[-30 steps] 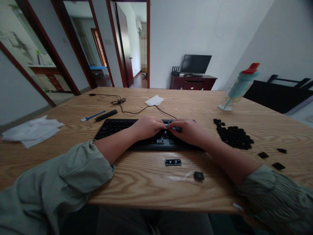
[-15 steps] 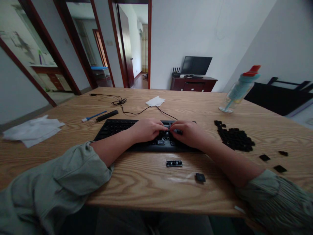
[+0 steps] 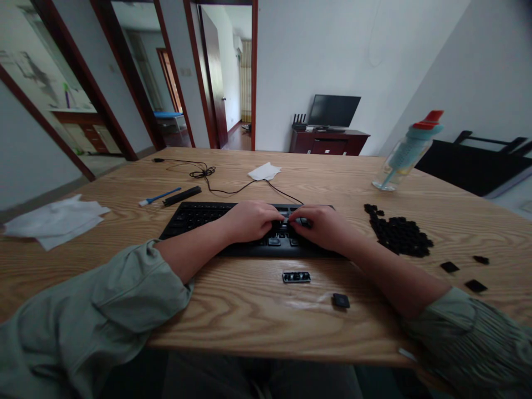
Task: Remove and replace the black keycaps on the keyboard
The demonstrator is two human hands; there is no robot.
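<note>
Pale walls (image 3: 307, 50) and dark-red wooden door frames stand behind a wood-grained table (image 3: 233, 316) in the head view, with a black flat screen (image 3: 334, 111) on a dark-red cabinet (image 3: 355, 143) at the far wall. On the table, near the person, lies a long black plastic keyboard (image 3: 187, 219), with some keycaps off its right part. Bare left hand (image 3: 251, 220) and bare right hand (image 3: 319, 223) meet over that part, fingertips bent down close together; whether either pinches anything I cannot tell, as the fingers hide it. Between keyboard and near edge lie a small dark oblong piece (image 3: 296, 277) and a black square keycap (image 3: 341, 301). Right of the right hand sits a heap of black keycaps (image 3: 401, 237), three loose black pieces (image 3: 449, 267) near it, and a clear bottle with a pale-blue and red top (image 3: 406, 152) stands beyond. Left of the keyboard are crumpled white tissues (image 3: 54, 221); near its far left corner, a blue-handled brush (image 3: 163, 196) lies beside a black strip (image 3: 182, 196). A thin black cable (image 3: 228, 192) runs behind, passing beside a folded white paper (image 3: 265, 171).
</note>
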